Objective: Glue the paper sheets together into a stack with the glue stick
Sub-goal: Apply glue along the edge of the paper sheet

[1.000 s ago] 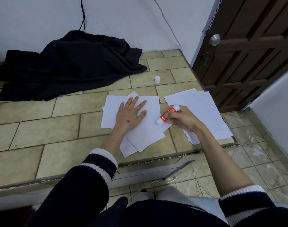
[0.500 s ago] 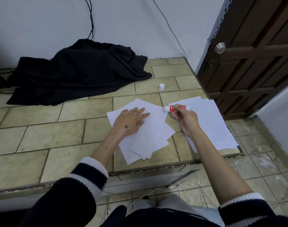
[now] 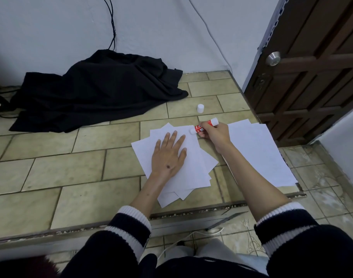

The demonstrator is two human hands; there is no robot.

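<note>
A loose, fanned stack of white paper sheets [image 3: 193,173] lies on the tiled ledge in the middle of the head view. My left hand [image 3: 168,155] lies flat on top of it, fingers straight and spread. My right hand [image 3: 214,135] grips a red and white glue stick [image 3: 203,127], whose white tip touches the far right corner of the top sheet. A second pile of white sheets [image 3: 260,153] lies to the right, partly under my right forearm. The glue stick's white cap [image 3: 200,108] stands on the tiles beyond the papers.
A crumpled black cloth [image 3: 95,91] covers the far left of the tiled ledge [image 3: 51,177], with cables running up the wall [image 3: 151,27]. A dark wooden door [image 3: 316,73] with a metal knob stands at the right. The ledge drops to a lower floor near my knees.
My right hand carried the glue stick from the near right edge of the top sheet up to its far right corner. My left hand stayed pressed on the stack.
</note>
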